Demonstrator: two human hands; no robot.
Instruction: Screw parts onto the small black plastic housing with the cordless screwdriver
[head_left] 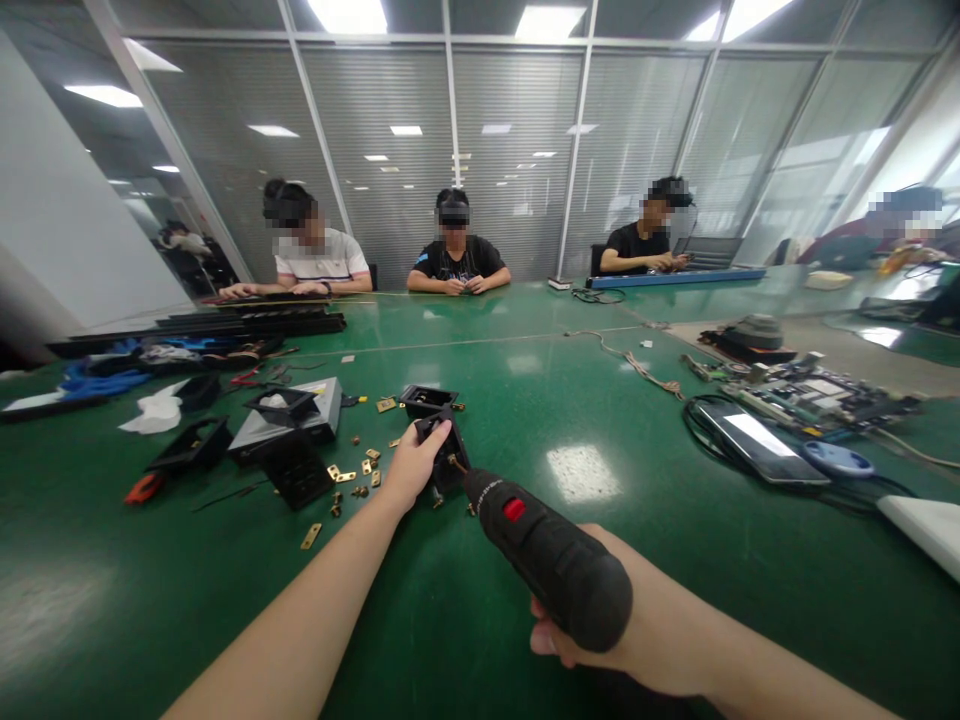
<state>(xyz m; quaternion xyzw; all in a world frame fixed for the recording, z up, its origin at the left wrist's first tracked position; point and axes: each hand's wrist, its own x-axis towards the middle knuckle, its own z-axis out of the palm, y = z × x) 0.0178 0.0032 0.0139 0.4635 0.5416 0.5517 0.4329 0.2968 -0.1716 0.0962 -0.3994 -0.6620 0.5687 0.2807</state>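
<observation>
Glossy green tabletop [435,620] stretches out ahead of me, backed by a glass wall with grey slatted blinds [517,160], and a person in a black T-shirt [459,264] sits facing me across it. Down to the near side of my feed, and the action is all here: a small hollow black frame, plastic by its look [457,445], tipped up; whether it rests on the table I can't tell. My left hand [412,465] has it pinched, thumb across the upper part, other fingers mostly hidden. Over to my right hand [660,610], wrapped round the grip of a matt black power driver with a red switch [555,555], its nose aimed at the frame's near side, right by a piece of brass-coloured metal [452,460]. Whether the tip bears on it, I can't make out, and the trigger is out of sight.

Handling, then! I judge the frame light and stiff, its smooth walls a little slippery, its thin rim liable to crack or twist under torque. Best hold: the outer wall, fingertips clear of the driver's tip. The driver looks the heavier item, so I want a full palm round it. Left of the frame lie loose flat brass-coloured plates [345,477] and small screws [336,508]: hard, tiny, easy to scatter, best lifted by their edges.
</observation>
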